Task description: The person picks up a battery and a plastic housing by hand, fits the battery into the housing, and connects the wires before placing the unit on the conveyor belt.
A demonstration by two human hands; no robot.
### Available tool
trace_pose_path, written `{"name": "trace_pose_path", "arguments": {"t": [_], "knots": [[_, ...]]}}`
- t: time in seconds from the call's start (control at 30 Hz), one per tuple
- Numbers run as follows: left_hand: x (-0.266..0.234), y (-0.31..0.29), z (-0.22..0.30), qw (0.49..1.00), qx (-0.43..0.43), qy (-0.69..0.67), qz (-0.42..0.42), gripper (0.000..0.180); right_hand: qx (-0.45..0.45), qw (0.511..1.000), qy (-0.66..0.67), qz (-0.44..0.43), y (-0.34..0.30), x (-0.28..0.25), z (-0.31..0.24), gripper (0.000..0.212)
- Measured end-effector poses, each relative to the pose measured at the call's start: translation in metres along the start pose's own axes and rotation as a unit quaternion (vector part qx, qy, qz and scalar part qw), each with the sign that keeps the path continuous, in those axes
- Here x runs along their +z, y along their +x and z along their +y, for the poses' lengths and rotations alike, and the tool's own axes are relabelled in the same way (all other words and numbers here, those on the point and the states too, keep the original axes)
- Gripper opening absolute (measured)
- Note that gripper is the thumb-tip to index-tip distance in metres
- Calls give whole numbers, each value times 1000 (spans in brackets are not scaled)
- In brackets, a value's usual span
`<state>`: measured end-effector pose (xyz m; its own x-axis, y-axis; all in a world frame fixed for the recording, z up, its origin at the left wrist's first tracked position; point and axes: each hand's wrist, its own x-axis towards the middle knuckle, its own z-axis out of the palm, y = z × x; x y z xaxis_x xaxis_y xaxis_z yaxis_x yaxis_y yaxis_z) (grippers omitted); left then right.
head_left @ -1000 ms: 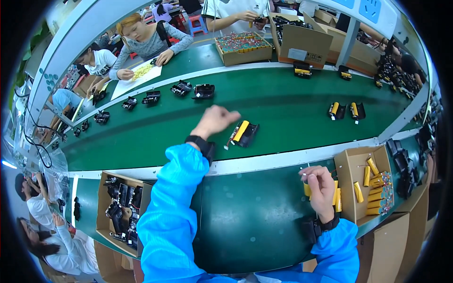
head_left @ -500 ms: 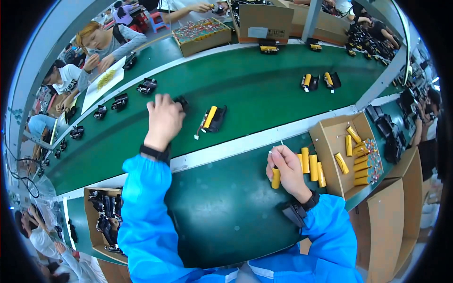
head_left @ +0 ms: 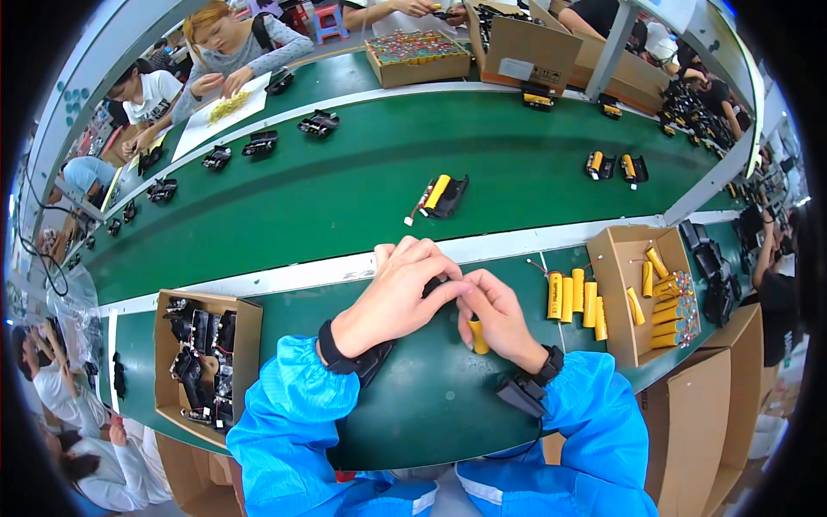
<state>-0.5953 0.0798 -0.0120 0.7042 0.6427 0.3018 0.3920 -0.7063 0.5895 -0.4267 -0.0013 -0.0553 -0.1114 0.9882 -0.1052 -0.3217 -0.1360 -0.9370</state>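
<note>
My left hand [head_left: 401, 289] is closed around a black plastic housing [head_left: 433, 285], most of which its fingers hide. Pressed up against it, my right hand [head_left: 501, 319] grips a yellow cylindrical battery [head_left: 478, 337] that points down from the fingers. The fingertips of both hands meet over the green bench [head_left: 405, 405]. Just beyond them on the belt lies a black housing with a yellow battery [head_left: 441, 195] and a white plug on its wires. To the right of my right hand, several loose yellow batteries [head_left: 578, 295] stand side by side on the bench.
An open carton of yellow batteries [head_left: 609, 293] stands at the right. On the left is a carton of black housings [head_left: 250, 358]. The green belt [head_left: 345, 202] crosses ahead, carrying more housings. Metal posts [head_left: 696, 188] rise beside it. Co-workers sit across the belt.
My left hand has come back from the belt toward me with a black housing. My right hand, still holding the battery, has moved slightly left to meet it. The view has shifted.
</note>
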Motion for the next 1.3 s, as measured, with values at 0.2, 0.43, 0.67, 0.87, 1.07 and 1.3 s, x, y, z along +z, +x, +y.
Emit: {"name": "trace_pose_path", "arguments": {"t": [0.2, 0.43, 0.67, 0.87, 1.07, 1.3], "knots": [[1, -3, -26, 998, -27, -64, 0, 22, -82, 996, -13, -24, 17, 17, 7, 17], [25, -20, -40, 987, -107, 116, -25, 45, -4, 999, 31, 39, 27, 2, 11, 12], [19, -22, -38, 970, -153, 34, -184, 58, -184, 951, -233, 86, 31, 19, 32, 12], [22, -28, -58, 973, -92, 31, -211, 63, -252, 794, -532, 152, 35, 15, 41, 9], [18, -28, -52, 973, -103, 5, -206, 56, -123, 867, -459, 151, 40, 20, 49, 8], [24, -35, -52, 988, -72, 36, -135, 42, -117, 852, -471, 196, 43, 35, 51, 8]]}}
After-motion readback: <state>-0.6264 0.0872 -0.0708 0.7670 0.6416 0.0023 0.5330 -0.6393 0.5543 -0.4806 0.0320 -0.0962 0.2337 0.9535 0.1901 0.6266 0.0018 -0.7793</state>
